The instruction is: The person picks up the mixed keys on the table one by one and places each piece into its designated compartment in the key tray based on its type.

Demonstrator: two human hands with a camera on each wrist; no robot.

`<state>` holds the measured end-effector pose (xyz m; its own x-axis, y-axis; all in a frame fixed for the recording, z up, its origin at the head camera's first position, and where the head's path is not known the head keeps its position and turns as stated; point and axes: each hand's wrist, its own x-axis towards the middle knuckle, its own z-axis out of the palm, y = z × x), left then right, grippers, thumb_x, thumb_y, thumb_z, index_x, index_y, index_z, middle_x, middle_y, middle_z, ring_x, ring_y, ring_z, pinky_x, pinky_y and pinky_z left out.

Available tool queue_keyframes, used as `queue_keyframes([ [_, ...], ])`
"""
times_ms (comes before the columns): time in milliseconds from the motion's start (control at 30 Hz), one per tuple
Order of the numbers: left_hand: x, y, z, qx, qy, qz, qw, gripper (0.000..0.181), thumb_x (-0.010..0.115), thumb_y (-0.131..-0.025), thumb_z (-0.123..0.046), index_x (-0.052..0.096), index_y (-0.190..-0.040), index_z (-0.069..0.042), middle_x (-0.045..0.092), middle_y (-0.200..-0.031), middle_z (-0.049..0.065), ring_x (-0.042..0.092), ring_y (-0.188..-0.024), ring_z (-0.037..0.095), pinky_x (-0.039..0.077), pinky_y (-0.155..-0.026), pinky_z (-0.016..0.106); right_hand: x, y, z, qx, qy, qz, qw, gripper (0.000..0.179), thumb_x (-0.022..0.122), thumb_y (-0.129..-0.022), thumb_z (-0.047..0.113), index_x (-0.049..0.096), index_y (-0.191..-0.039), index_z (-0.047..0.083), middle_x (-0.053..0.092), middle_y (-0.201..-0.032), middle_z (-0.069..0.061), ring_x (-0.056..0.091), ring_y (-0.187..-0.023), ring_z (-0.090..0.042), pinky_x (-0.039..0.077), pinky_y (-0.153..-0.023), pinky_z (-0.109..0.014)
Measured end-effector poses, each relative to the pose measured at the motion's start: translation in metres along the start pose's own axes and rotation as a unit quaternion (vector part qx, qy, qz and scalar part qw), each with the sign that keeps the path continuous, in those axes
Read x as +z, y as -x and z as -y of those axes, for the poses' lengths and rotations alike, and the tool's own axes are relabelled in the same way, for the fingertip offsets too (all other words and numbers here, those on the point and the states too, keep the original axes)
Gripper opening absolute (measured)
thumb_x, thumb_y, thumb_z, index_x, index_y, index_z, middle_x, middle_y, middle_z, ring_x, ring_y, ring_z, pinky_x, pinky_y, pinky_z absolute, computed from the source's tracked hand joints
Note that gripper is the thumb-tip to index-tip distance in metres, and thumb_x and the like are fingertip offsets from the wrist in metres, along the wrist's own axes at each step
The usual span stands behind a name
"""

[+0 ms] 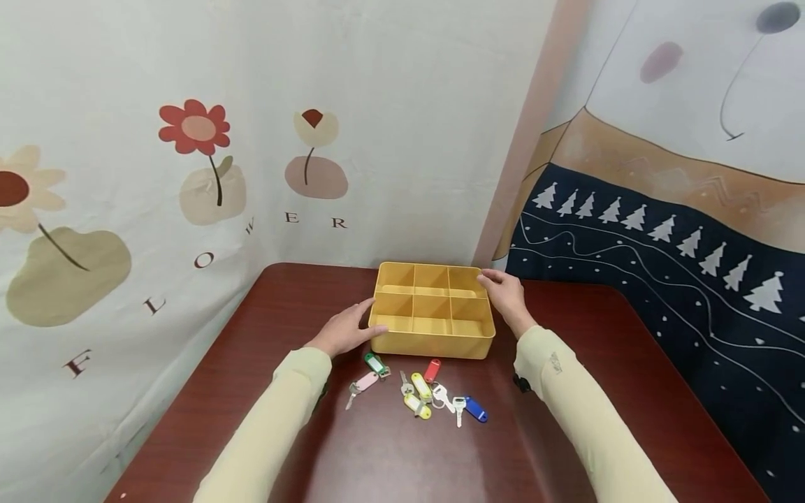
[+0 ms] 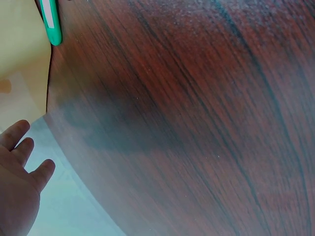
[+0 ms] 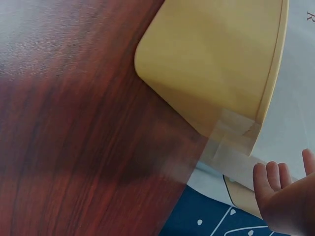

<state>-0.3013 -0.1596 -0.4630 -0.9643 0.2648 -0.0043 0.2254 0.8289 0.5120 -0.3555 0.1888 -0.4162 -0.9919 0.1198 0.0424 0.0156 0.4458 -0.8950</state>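
One yellow box (image 1: 434,344), split into six compartments, stands flat on the surface (image 1: 390,461), with your left hand (image 1: 342,330) at its front-left corner and your right hand (image 1: 508,297) at its back-right corner. Your left fingers lie extended along its left side, thumb spread over its front rim; your right fingers look loosely extended at its rim. Neither hand appears closed around anything.

You seem to be steadying or setting the box. For that, let both hands press evenly from their opposite corners, and slide it flat rather than tipping it. Mind its front wall: the green tag (image 1: 375,362) lies just before it, nearest your left wrist, with the pink tag (image 1: 367,381), red tag (image 1: 432,370), yellow tags (image 1: 421,386), blue tag (image 1: 476,409) and loose keys (image 1: 443,397) also in front of the box.

Those keys overlap, so you can't count them surely. The box's front wall hides part of its compartment floors. In the right wrist view, a hazy patch (image 3: 229,137) covers its edge, so your fingertip contact stays uncertain.
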Motion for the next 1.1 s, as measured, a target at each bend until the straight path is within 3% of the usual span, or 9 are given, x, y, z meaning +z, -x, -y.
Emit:
queue_keyframes([
  [400,-0.003,0.001,-0.004,0.000,0.002,0.011,0.9999,0.091,0.058,-0.090,-0.067,0.025,-0.159,-0.018,0.034,-0.155,0.022,0.031,-0.142,0.041,0.029,-0.111,0.057,-0.014,0.017,-0.011,-0.011,-0.013,0.011,0.9998,0.043,0.064,-0.099,0.026,0.061,-0.135,0.004,0.058,-0.137,-0.017,0.052,-0.126,-0.031,0.043,-0.105,-0.045],
  [767,-0.003,0.002,-0.004,-0.005,0.013,0.009,0.9999,0.085,0.061,-0.093,-0.056,0.025,-0.159,-0.016,0.036,-0.155,0.021,0.033,-0.142,0.040,0.029,-0.111,0.057,-0.027,0.035,-0.032,-0.032,0.020,0.043,0.9983,0.051,0.065,-0.098,0.034,0.056,-0.140,0.005,0.055,-0.140,-0.018,0.054,-0.127,-0.033,0.045,-0.103,-0.048],
  [1100,-0.001,0.001,-0.003,-0.009,0.017,0.012,0.9997,0.086,0.061,-0.093,-0.058,0.023,-0.159,-0.016,0.036,-0.155,0.020,0.033,-0.142,0.039,0.029,-0.112,0.057,-0.043,0.060,-0.049,-0.050,0.040,0.053,0.9965,0.051,0.065,-0.097,0.037,0.059,-0.138,0.006,0.056,-0.139,-0.018,0.052,-0.128,-0.034,0.046,-0.102,-0.049],
])
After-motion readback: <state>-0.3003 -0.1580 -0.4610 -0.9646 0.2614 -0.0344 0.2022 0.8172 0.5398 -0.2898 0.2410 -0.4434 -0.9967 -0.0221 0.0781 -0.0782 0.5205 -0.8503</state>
